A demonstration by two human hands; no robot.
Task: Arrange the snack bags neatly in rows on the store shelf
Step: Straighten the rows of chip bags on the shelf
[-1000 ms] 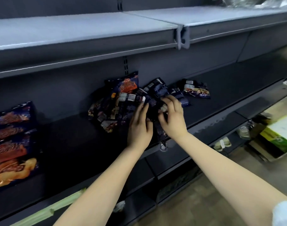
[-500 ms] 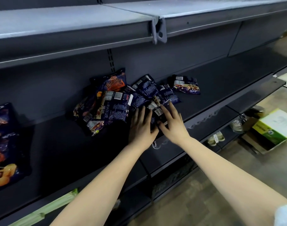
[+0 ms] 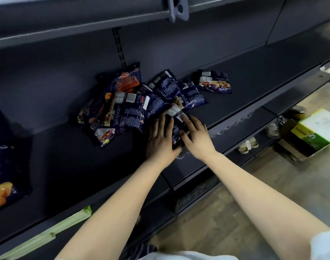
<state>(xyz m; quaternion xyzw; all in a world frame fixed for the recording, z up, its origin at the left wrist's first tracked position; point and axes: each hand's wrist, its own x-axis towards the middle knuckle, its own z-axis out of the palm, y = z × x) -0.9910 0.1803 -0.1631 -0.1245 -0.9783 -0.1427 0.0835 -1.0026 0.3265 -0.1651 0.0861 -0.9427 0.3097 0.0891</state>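
Observation:
Several dark blue snack bags (image 3: pixel 126 111) lie in a loose heap on the dark store shelf (image 3: pixel 70 166). One bag with orange print (image 3: pixel 127 81) leans upright against the back wall. A single bag (image 3: pixel 214 82) lies apart to the right. My left hand (image 3: pixel 161 139) and my right hand (image 3: pixel 196 136) rest flat on either side of a dark bag (image 3: pixel 176 122) near the shelf's front edge, fingers spread and pressing on it. A row of bags (image 3: pixel 1 166) lies at the far left.
An upper shelf (image 3: pixel 85 21) overhangs the heap. A green and white carton (image 3: pixel 318 130) sits on the floor at right. Sandals (image 3: pixel 247 145) lie under the lower shelf. A pale green price strip (image 3: pixel 48 235) runs along the shelf's front edge.
Both hands have drawn back from the heap toward the shelf's front edge, bringing one dark bag with them. The camera has tilted down and to the right.

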